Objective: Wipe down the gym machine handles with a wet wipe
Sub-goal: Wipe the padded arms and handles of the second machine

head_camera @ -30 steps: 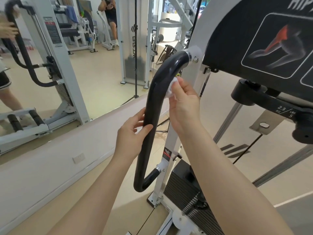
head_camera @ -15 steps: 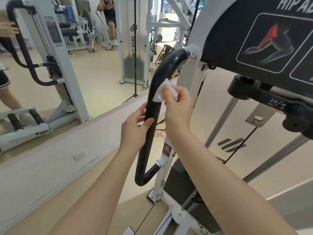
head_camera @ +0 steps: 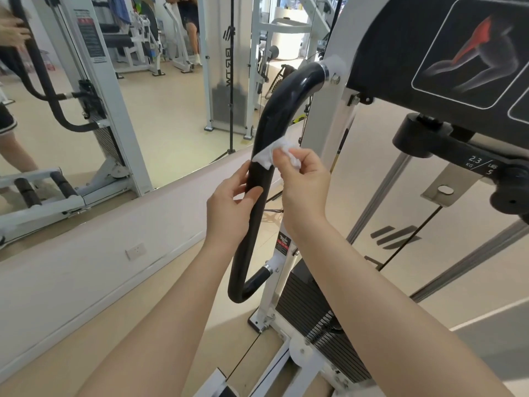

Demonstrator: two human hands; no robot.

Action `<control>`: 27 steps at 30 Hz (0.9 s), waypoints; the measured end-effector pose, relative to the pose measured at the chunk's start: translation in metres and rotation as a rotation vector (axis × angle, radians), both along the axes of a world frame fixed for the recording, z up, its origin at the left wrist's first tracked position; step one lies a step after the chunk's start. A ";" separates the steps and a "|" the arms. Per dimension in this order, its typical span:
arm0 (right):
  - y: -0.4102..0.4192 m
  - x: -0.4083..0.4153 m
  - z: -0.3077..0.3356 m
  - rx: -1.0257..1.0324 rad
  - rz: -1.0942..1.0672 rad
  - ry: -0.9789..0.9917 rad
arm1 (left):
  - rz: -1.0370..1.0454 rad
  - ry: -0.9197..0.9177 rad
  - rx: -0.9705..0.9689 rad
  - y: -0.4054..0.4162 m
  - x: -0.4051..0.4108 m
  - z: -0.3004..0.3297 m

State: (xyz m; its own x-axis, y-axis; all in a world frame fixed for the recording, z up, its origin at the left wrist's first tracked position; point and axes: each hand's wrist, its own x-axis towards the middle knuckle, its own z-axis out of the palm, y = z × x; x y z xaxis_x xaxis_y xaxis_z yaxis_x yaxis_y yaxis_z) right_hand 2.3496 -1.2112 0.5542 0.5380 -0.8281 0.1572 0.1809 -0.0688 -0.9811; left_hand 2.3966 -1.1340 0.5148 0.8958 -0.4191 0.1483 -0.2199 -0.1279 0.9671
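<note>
Fingers point(head_camera: 294, 157) pinching wipe point(head_camera: 267, 153) against handle point(head_camera: 274, 116)

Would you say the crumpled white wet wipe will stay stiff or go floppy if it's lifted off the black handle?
Probably floppy: the crumpled white wet wipe drapes around the glossy black curved handle and bunches in the right hand. It looks light, pinched by fingertips alone. It may cling slightly where it lies flat against the handle.

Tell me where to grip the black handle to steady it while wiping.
Grip the straight middle of the handle, just below the wipe, coming from its mirror side, as the left hand does. That stretch is bare and even, and the right hand has the frame side.
</note>
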 end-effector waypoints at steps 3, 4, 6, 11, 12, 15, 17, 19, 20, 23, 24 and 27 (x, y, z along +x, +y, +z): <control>-0.012 -0.003 -0.001 -0.015 0.064 0.058 | -0.012 0.090 -0.064 0.001 -0.001 0.002; -0.017 -0.001 0.002 -0.017 0.067 0.074 | -0.020 0.112 -0.086 0.001 0.000 0.002; -0.022 0.006 0.007 -0.024 0.039 0.060 | -0.030 0.129 -0.111 0.004 0.001 0.000; -0.016 0.002 -0.025 -0.013 0.095 0.167 | 0.002 0.148 -0.141 0.009 0.002 -0.023; -0.013 0.000 -0.035 0.007 0.109 0.231 | 0.006 0.163 -0.133 0.010 0.001 -0.029; -0.005 0.000 -0.054 0.049 0.129 0.350 | 0.000 0.191 -0.079 0.012 -0.001 -0.046; -0.006 0.002 -0.057 0.031 0.118 0.409 | 0.001 0.191 -0.008 0.013 -0.003 -0.058; -0.011 0.002 -0.057 -0.036 0.123 0.402 | 0.013 0.214 0.031 0.014 -0.003 -0.068; -0.014 0.001 -0.057 -0.070 0.139 0.371 | 0.017 0.224 0.048 0.015 -0.003 -0.073; -0.017 -0.005 -0.060 -0.097 0.225 0.260 | 0.018 0.268 0.055 0.015 -0.003 -0.084; -0.019 -0.006 -0.061 -0.080 0.249 0.230 | 0.017 0.286 0.041 0.015 -0.003 -0.086; -0.025 -0.004 -0.070 -0.065 0.189 0.166 | 0.024 0.278 0.008 0.013 -0.006 -0.090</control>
